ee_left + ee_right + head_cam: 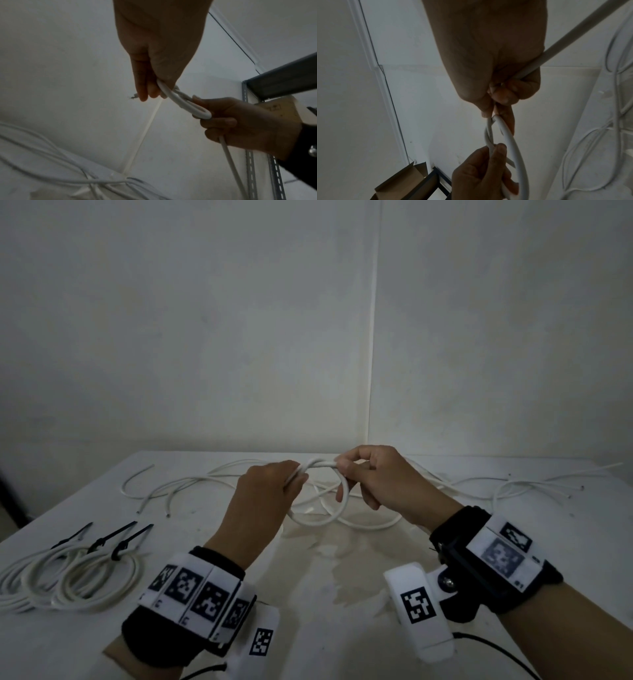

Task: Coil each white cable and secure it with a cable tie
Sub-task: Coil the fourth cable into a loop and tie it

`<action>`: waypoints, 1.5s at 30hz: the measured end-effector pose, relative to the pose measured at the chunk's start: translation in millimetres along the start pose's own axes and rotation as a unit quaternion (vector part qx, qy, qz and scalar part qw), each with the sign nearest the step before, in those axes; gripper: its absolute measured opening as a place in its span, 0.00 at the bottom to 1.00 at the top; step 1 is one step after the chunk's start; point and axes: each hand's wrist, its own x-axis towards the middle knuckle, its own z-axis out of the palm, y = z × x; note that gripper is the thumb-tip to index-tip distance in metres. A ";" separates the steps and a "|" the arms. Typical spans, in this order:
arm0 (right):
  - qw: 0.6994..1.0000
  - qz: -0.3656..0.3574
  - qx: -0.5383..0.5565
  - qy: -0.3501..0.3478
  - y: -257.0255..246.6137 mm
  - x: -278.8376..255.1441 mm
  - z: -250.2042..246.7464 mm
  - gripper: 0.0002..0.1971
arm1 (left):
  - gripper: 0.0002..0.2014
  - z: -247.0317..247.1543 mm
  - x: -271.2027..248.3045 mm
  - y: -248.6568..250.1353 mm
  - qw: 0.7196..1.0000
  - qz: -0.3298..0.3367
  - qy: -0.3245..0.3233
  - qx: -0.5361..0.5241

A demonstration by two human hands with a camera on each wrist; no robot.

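Both hands are raised over the white table (325,628), holding one white cable (320,522) that hangs in a small loop between them. My left hand (296,475) pinches the loop's crossing strands at the top. My right hand (344,470) grips the same strands just to the right, with the cable's tail running through its curled fingers. In the left wrist view the left fingers (145,93) clamp the cable (180,101) against the palm, facing the right hand (240,125). In the right wrist view the cable (507,136) arcs down to the left hand (481,170).
Three coiled white cables (78,580) bound with black cable ties (116,537) lie at the left front. Several loose white cables (191,481) sprawl along the table's back, some stretching right (513,484). A metal shelf (274,83) and a cardboard box (402,180) stand beside the table.
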 end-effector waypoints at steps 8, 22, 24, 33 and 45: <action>1.000 0.026 -0.010 -0.004 -2.7 1.4 -3.5 0.11 | 0.14 5.0 0.6 -1.5 0.998 -0.004 0.014 0.061; 1.000 0.015 -0.027 -0.003 2.6 2.8 -7.4 0.10 | 0.17 -0.1 -6.6 16.2 0.952 -0.144 -0.148 -0.227; 1.000 -0.006 -0.021 0.017 4.1 3.7 -7.1 0.10 | 0.19 0.0 -7.4 16.3 0.952 -0.143 -0.159 -0.217; 0.996 -0.055 -0.045 0.052 13.0 10.9 -0.8 0.12 | 0.19 -2.4 -1.1 16.1 0.924 -0.209 -0.158 -0.280; 0.991 -0.091 -0.052 0.078 23.2 17.6 10.8 0.14 | 0.18 4.6 0.6 19.8 0.806 -0.306 -0.091 -0.499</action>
